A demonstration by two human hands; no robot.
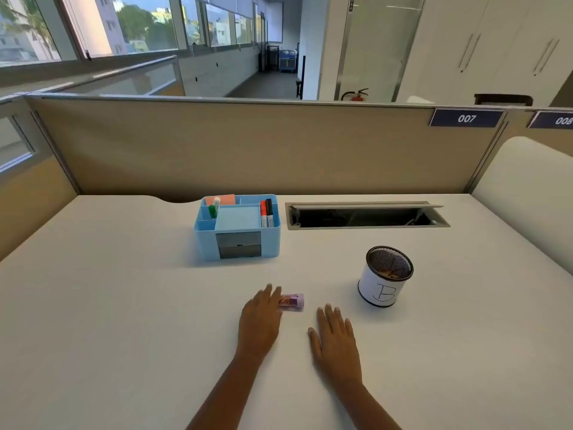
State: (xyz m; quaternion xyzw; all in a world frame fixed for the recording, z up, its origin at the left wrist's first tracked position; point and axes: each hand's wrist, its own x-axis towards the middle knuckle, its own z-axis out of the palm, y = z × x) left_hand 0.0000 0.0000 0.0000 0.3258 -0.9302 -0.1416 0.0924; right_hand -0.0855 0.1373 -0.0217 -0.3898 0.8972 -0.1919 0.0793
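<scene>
A small lilac glue stick (293, 301) lies on its side on the white desk (124, 305). My left hand (260, 318) lies flat beside it, fingers straight, its fingertips touching the stick's left end and covering part of it. My right hand (335, 339) rests palm down on the desk a little to the right of the stick, fingers straight, holding nothing. A blue desk organiser (238, 240) stands further back; in it are a green-capped bottle (214, 207), a red and a black marker (266, 212) and a pink note pad.
A mesh pen cup (384, 277) wrapped in white paper marked "B" stands at the right. Behind it an open cable hatch (366, 216) is sunk into the desk. A beige partition (248, 147) closes the back, and a white chair back (527, 193) stands at the right.
</scene>
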